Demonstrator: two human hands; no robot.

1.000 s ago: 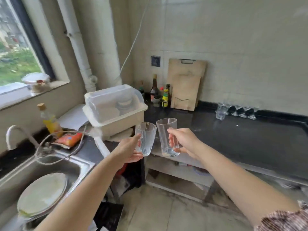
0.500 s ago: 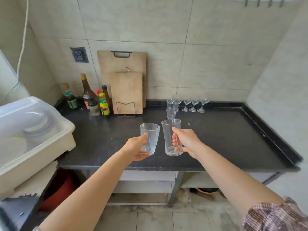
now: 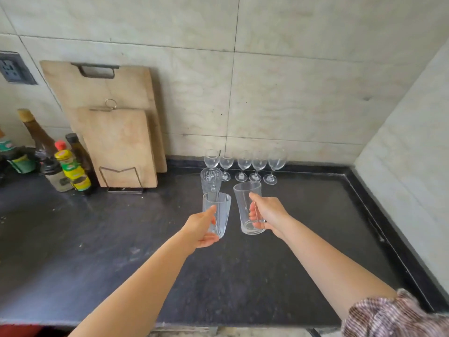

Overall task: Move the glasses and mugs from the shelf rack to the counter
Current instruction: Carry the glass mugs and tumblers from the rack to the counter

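Note:
My left hand grips a ribbed clear tumbler, held upright above the black counter. My right hand holds a plain clear glass beside it, also upright in the air. Just beyond them a patterned tumbler stands on the counter. Behind it, several wine glasses stand in a row along the back wall. The shelf rack is out of view.
Two wooden cutting boards lean on the wall at the back left in a wire stand. Several sauce bottles cluster at the far left. A tiled side wall bounds the counter on the right.
The view has swung right from the sink and moved closer over the counter. Both hands have carried their glasses forward, toward the tumbler and wine glasses at the back.

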